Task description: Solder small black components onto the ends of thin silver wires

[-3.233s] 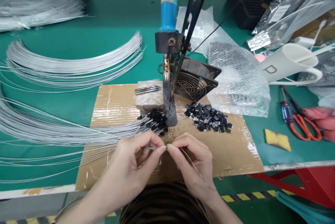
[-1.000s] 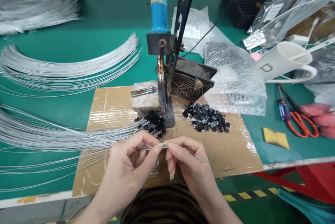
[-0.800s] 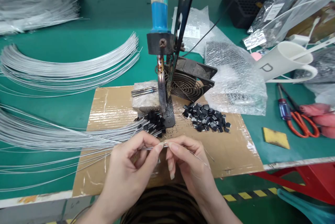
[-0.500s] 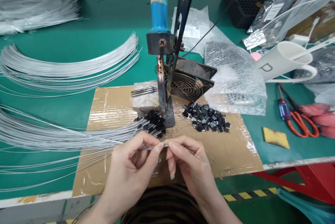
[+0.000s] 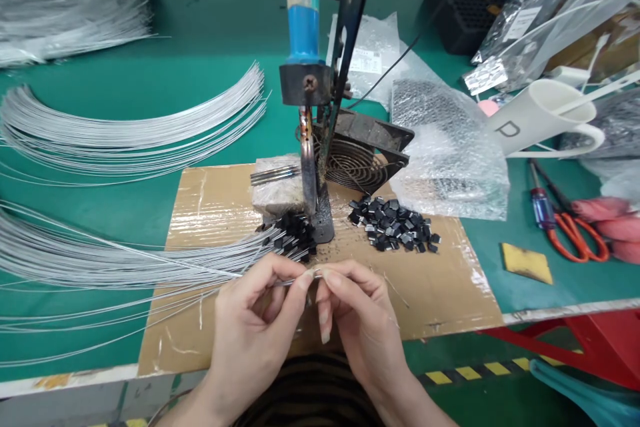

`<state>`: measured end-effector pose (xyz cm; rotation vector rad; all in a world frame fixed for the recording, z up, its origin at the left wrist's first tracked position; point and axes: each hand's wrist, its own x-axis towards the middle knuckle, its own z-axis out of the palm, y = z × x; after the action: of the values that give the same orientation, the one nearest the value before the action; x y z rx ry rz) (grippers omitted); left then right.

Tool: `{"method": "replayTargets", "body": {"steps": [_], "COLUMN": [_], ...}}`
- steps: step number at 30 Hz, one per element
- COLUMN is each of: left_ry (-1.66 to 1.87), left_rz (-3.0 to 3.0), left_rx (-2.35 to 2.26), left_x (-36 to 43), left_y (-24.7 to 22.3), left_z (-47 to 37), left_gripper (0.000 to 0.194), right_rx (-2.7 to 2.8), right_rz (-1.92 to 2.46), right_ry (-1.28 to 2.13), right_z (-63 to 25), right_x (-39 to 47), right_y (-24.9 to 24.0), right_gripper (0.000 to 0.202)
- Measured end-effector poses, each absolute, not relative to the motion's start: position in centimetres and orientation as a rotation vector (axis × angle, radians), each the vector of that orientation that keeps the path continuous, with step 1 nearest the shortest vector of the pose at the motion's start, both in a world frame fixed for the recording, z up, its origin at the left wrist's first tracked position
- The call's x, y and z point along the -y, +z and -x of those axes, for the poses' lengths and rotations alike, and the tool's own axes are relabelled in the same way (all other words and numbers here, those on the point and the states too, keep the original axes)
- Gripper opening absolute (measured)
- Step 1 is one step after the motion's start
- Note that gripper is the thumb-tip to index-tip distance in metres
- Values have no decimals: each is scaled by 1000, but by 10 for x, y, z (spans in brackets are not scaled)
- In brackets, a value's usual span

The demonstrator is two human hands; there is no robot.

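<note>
My left hand (image 5: 265, 327) and right hand (image 5: 363, 320) meet just in front of me, thumb and forefinger of each pinched on a thin silvery-grey wire (image 5: 317, 274); only a short stretch of it shows between the fingertips, and whether it is one strand or several I cannot tell; its long axis runs left to right, nearly level, above the flat brown cardboard sheet (image 5: 445, 287) on the green worktop (image 5: 590, 284); the upright blue-handled soldering iron (image 5: 303, 34) stands beyond the pinch, its dark metal tip (image 5: 309, 180) slightly to the left; the sweeping bundle of long pale-grey wires (image 5: 150, 267) ends beside it in a cluster of small black pieces (image 5: 295, 227), nearer my left hand; the loose heap of small flat black rectangles with silvery tabs (image 5: 397, 224) lies beyond my right hand, which is the nearer
</note>
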<state>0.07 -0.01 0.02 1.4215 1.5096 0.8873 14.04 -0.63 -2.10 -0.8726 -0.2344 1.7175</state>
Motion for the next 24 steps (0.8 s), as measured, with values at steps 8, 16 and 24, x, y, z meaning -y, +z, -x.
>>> {"method": "replayTargets", "body": {"steps": [8, 16, 24], "left_ry": [989, 1024, 999], "left_rz": [-1387, -1372, -1322], "left_rx": [-1490, -1535, -1530], "left_x": [-3, -6, -5], "left_y": [2, 1, 10], "left_z": [-5, -4, -6], "left_gripper": [12, 8, 11], "right_rx": [277, 452, 472], "right_rz": [891, 998, 1019], "right_ry": [1689, 1652, 1626], "right_z": [-141, -146, -145], "right_x": [6, 8, 9], "right_y": [-21, -27, -24], "right_gripper": [14, 12, 8]}}
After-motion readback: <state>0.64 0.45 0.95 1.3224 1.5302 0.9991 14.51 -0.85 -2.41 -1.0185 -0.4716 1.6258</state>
